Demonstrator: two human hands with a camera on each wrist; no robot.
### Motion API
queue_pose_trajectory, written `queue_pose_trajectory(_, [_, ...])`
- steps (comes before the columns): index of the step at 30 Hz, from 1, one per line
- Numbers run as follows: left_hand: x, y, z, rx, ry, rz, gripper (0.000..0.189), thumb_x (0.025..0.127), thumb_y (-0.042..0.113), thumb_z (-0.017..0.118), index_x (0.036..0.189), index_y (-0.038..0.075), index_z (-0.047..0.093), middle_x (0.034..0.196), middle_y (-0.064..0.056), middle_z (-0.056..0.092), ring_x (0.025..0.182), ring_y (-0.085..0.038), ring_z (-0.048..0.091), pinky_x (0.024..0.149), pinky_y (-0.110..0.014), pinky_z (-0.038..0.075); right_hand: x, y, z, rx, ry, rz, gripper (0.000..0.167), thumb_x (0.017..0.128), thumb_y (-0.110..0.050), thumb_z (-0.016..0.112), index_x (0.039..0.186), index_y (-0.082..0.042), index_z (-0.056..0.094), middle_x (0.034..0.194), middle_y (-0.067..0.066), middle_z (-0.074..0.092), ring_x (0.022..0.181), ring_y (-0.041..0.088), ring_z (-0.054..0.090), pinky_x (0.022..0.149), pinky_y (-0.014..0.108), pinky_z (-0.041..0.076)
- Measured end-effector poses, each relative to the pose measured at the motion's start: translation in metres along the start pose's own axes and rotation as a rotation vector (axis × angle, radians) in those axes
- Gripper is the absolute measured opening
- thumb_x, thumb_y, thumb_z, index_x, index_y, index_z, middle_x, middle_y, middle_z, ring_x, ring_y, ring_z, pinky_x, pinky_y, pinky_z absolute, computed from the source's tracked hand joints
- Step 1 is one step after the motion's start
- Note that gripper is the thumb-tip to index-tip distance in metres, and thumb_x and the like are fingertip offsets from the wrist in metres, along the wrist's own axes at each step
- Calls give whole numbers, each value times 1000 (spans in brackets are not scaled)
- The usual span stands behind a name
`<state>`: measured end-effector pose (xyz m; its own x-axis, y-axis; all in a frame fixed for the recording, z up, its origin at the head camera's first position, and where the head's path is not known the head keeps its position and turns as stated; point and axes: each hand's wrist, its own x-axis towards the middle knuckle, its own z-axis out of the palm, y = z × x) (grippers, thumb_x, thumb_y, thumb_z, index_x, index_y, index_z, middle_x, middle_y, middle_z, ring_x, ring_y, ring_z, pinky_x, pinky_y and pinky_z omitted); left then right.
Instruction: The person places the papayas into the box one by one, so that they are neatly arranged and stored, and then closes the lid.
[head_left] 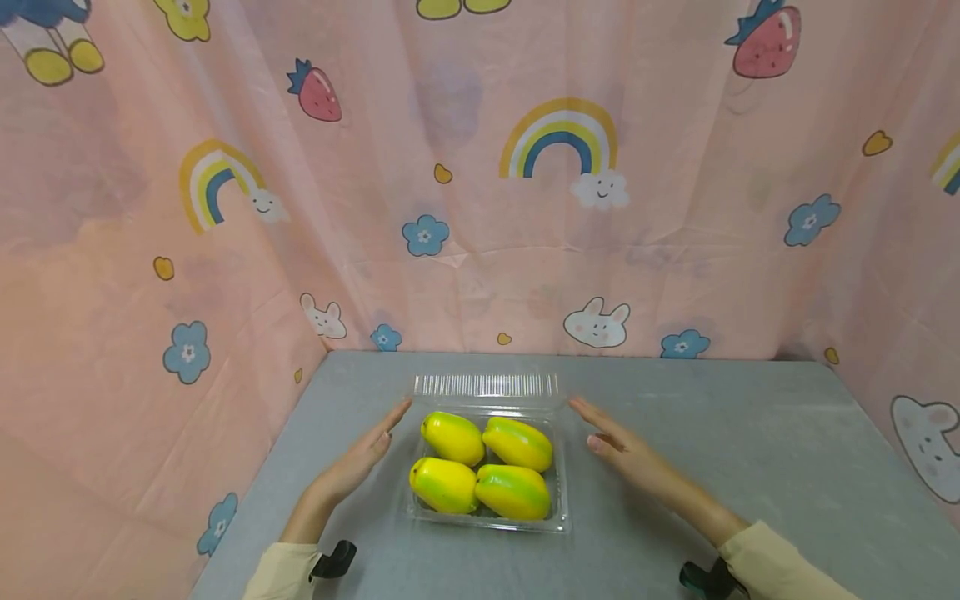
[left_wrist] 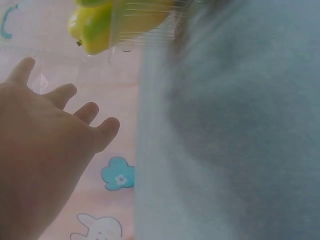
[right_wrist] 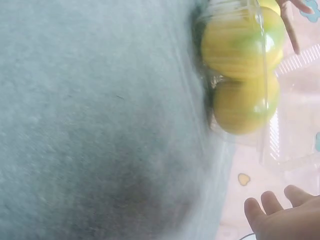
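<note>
A clear plastic clamshell box [head_left: 487,523] sits on the grey table with its ribbed lid [head_left: 486,386] raised at the back. Several yellow-green mangoes lie inside in two rows, among them a front right mango [head_left: 513,492] and a back left mango [head_left: 452,437]. To the left of the box is my left hand [head_left: 351,471], fingers extended, apart from it. My right hand [head_left: 637,462] is held out on the opposite side, its fingers also straight and touching nothing. In the right wrist view the mangoes [right_wrist: 245,102] show through the box's side wall.
The grey table [head_left: 712,433] stretches to both sides of the box. Behind it hangs a pink curtain [head_left: 480,275] printed with rainbows, flowers and rabbits. A black strap mount [head_left: 334,559] is on the left wrist, and another mount [head_left: 708,579] is on the right.
</note>
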<state>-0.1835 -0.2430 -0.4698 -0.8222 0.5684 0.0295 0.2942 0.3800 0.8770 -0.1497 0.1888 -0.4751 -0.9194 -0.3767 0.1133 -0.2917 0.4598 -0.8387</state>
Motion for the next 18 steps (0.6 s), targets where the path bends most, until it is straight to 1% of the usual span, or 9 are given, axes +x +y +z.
queue_pose_trajectory(4, [-5,-4,4,-10,-12,-26,58,109,43,17,160,17,10,168,-14,6,154,-44,7,119,-71,11,-2,1,3,4,-4,24,55,104,-31,45,156,-19,32,165,18,20,149,50,18,110,71,33])
queue_pose_trajectory(7, [-7,-7,8,-27,-13,-83,61,109,43,15,160,11,10,167,-18,8,154,-44,9,121,-67,10,-3,4,5,11,-14,47,52,105,-33,43,156,-24,32,166,15,20,150,49,19,111,72,31])
queue_pose_trajectory(9, [-8,-8,10,-36,-11,-123,64,108,45,14,159,7,9,167,-21,8,153,-46,10,122,-66,10,-4,6,7,23,-22,57,51,106,-33,41,156,-25,32,166,14,20,151,48,18,111,75,27])
queue_pose_trajectory(11, [-8,-9,11,-38,-4,-149,66,108,47,12,159,4,9,166,-23,9,152,-47,12,122,-65,11,-5,7,7,40,-28,66,50,107,-33,39,156,-26,32,166,11,20,152,46,17,112,76,22])
queue_pose_trajectory(14, [-7,-9,13,-47,-1,-145,66,108,47,9,159,6,10,167,-21,8,153,-45,10,123,-64,11,-5,8,9,62,-33,75,48,108,-33,35,155,-26,33,166,10,21,152,46,16,112,78,17])
queue_pose_trajectory(18, [-7,-9,14,-79,-18,-112,62,108,44,7,160,11,10,168,-16,4,155,-40,2,124,-64,9,-6,9,10,68,-45,88,47,108,-34,33,155,-28,34,166,11,22,152,47,16,112,78,15])
